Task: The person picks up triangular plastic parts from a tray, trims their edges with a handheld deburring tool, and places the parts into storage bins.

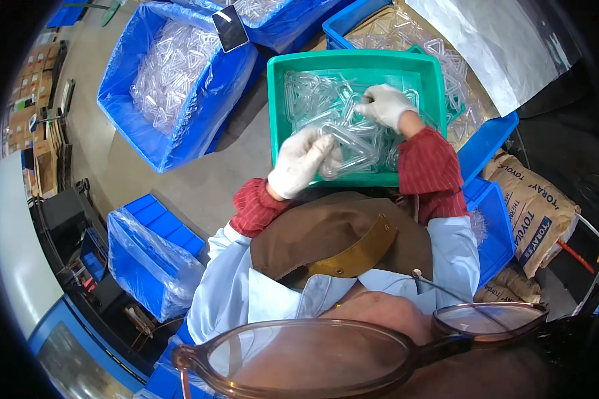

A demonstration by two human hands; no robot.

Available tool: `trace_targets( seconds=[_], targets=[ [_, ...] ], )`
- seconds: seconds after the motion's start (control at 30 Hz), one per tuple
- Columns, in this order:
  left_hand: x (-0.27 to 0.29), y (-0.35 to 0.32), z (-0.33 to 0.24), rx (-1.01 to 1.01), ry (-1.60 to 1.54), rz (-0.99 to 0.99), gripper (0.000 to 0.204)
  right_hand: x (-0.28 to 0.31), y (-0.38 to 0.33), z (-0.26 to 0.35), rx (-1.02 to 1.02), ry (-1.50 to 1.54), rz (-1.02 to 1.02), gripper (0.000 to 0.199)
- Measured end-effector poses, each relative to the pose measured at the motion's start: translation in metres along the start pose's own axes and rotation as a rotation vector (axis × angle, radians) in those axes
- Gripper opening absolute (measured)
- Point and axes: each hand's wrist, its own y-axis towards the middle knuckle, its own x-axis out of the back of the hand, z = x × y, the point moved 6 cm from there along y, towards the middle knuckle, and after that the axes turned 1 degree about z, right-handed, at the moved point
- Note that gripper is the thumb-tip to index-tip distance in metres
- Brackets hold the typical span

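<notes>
Both hands wear white gloves and work inside a green tray (279, 113) that sits at twelve o'clock from the person's chest. The left hand (301, 161) is closed on a clear plastic triangular frame (353, 147), held at the tray's near edge, toward six o'clock of the tray. The right hand (384, 104) lies at about two o'clock from the left hand, fingers curled down into the pile of clear frames (313, 100) that fills the tray; whether it grips one of them cannot be told. Red ribbed cuffs (427, 163) cover both wrists. At ten o'clock from the tray stands a blue bin lined with blue plastic (199, 113), holding more clear frames. At four o'clock lie tan paper sacks (532, 213). A second blue bin (150, 256) sits at eight o'clock.
</notes>
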Motion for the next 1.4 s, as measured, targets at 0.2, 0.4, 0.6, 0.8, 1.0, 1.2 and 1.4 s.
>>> trace_targets(
  seconds=[0.2, 0.4, 0.6, 0.8, 1.0, 1.2, 1.4],
  targets=[
    [0.046, 0.005, -0.029, -0.002, 0.055, -0.068, 0.032, 0.032, -0.045, -0.010, 0.148, 0.966, -0.105, 0.027],
    [0.098, 0.066, -0.026, -0.035, -0.077, -0.205, 0.032, 0.028, -0.075, -0.010, 0.079, 0.966, -0.211, 0.022],
    [0.144, 0.152, -0.052, -0.135, -0.281, -0.237, 0.027, 0.024, -0.079, -0.014, 0.043, 0.952, -0.265, 0.024],
    [0.046, 0.116, -0.066, -0.259, -0.242, -0.137, 0.017, 0.033, -0.084, 0.000, 0.068, 1.275, -0.693, 0.024],
    [-0.006, 0.061, -0.002, -0.225, -0.526, -0.282, 0.020, 0.044, -0.089, 0.025, 0.196, 1.221, -0.906, 0.028],
    [-0.037, 0.034, -0.014, -0.240, -0.822, 0.371, 0.028, 0.041, -0.088, -0.005, 0.279, 1.430, -0.456, 0.033],
    [-0.009, 0.054, 0.003, -0.069, -0.821, -0.083, 0.025, 0.074, -0.260, -0.137, -0.459, 0.428, -1.121, 0.037]
  ],
)
